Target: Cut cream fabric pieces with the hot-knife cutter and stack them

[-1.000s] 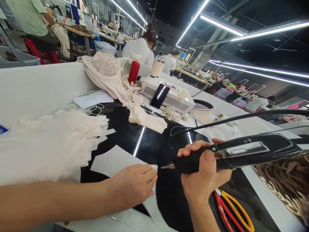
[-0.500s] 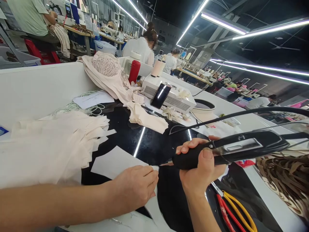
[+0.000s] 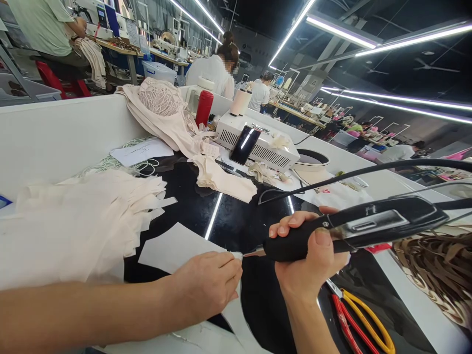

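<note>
Head cam: L hand (image 3: 210, 281) pinching wht pc (image 3: 238, 255), R hand (image 3: 311, 263) wrapped rnd blk tool (image 3: 372, 227), tip (image 3: 255, 252) 3 o'clock; steadiness req'd.

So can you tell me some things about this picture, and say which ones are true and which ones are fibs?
1. The right hand is holding a black tool. True.
2. The left hand is holding the phone. False: it is pinching the end of a white piece, and the phone leans on the vented white box.
3. The scissors have red and yellow handles. True.
4. The tall container near the white box is green. False: it is red.
5. The scissors are in the left hand. False: neither hand holds them; they are near the right wrist.
</note>
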Motion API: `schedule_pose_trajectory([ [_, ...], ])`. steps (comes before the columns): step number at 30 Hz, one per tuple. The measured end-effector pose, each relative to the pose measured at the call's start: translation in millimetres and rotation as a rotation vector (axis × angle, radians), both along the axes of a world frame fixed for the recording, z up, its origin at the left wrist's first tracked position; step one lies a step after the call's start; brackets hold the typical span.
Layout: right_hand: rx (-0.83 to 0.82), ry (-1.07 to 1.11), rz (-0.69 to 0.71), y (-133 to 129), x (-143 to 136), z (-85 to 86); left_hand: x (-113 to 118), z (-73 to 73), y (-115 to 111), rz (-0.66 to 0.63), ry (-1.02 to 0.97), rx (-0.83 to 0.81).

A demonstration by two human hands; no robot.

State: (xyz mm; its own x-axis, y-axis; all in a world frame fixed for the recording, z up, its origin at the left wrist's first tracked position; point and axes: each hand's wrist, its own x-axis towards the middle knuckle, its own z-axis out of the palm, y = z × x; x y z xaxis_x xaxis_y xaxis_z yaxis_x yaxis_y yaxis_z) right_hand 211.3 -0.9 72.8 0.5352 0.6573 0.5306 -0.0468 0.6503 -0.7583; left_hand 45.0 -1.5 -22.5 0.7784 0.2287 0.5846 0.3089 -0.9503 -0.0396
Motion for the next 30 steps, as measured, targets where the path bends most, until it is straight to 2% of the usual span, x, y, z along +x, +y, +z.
schedule_pose_trajectory([
  [5, 0.020, 0.005, -0.011, 2.3, 3.7, -2.0, -0.6, -1.2, 0.2, -0.011, 0.052, -0.066],
  [15, 0.016, 0.029, 0.029, 7.6, 4.9, -4.9, 0.3, 0.8, -1.1, -0.016, 0.069, -0.078],
  [30, 0.007, 0.016, 0.075, 2.8, 1.5, -3.0, 0.0, 3.5, 0.9, -0.016, 0.087, -0.013],
])
